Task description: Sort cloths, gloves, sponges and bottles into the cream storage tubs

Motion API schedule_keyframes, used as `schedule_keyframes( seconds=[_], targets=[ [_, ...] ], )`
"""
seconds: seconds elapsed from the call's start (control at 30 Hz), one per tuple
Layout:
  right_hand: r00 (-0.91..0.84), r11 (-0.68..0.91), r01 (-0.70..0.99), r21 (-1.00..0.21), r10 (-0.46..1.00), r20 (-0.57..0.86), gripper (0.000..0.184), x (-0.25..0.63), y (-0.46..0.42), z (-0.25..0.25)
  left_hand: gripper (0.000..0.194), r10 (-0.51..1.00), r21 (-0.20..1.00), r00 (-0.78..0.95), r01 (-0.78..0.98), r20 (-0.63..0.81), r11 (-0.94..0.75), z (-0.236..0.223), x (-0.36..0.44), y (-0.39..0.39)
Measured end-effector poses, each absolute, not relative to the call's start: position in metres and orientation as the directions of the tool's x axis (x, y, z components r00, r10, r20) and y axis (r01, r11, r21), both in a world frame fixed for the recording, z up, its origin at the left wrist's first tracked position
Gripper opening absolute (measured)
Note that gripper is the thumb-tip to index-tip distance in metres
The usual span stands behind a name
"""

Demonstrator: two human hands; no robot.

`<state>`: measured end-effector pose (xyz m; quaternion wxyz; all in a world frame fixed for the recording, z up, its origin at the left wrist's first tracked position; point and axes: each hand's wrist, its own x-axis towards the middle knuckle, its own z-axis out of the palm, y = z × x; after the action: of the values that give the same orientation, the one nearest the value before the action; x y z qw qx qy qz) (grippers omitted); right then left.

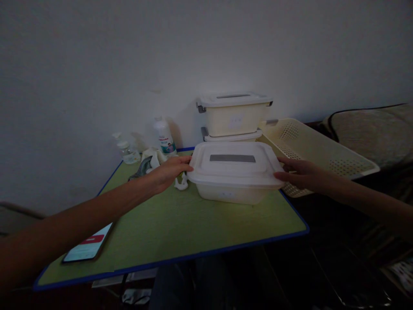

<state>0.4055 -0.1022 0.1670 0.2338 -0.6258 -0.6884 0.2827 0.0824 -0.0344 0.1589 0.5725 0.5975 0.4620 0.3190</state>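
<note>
Between my hands is a cream plastic storage box (pixel 229 193) with a white lid that has a grey strip on top. My left hand (pixel 174 169) grips the lid's left edge, fingers over the rim. On the opposite side my right hand (pixel 297 173) pinches the right edge between thumb and fingers. The box is over the green table (pixel 180 228); whether its base touches the tabletop I cannot tell. Behind it stands a similar lidded box (pixel 237 118) with dark side latches, stacked on another box (pixel 234 137) that is mostly hidden.
A cream perforated basket (pixel 322 148) sits at the right, beside a cushion (pixel 374 131). On the left are a white bottle (pixel 165 137), a clear pump bottle (pixel 128 153) and crumpled cloth (pixel 153 159). A lit phone (pixel 88 247) lies near the front left edge.
</note>
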Motion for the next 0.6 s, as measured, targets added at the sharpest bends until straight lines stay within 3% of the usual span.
schedule_keyframes(
  seconds=[0.17,0.37,0.5,0.6],
  targets=[
    [-0.208,0.146,0.830,-0.539,0.977,-0.055,0.053,0.404,-0.101,0.168,0.039,0.899,0.975,0.412,0.209,-0.152,0.069,0.154,0.082,-0.032],
    [-0.118,0.124,0.962,-0.244,0.992,0.038,0.055,0.413,-0.087,0.166,0.055,0.903,0.926,0.425,0.363,-0.071,-0.099,0.157,0.080,-0.032],
    [-0.145,0.192,0.967,-0.165,0.954,0.261,0.053,0.414,-0.065,0.166,0.067,0.935,0.695,0.345,0.654,0.077,-0.298,0.165,0.085,-0.022],
    [-0.244,0.299,0.947,-0.120,0.908,0.339,0.056,0.408,-0.048,0.162,0.069,0.870,0.476,0.467,0.736,0.160,-0.483,0.165,0.097,-0.008]
  ],
)
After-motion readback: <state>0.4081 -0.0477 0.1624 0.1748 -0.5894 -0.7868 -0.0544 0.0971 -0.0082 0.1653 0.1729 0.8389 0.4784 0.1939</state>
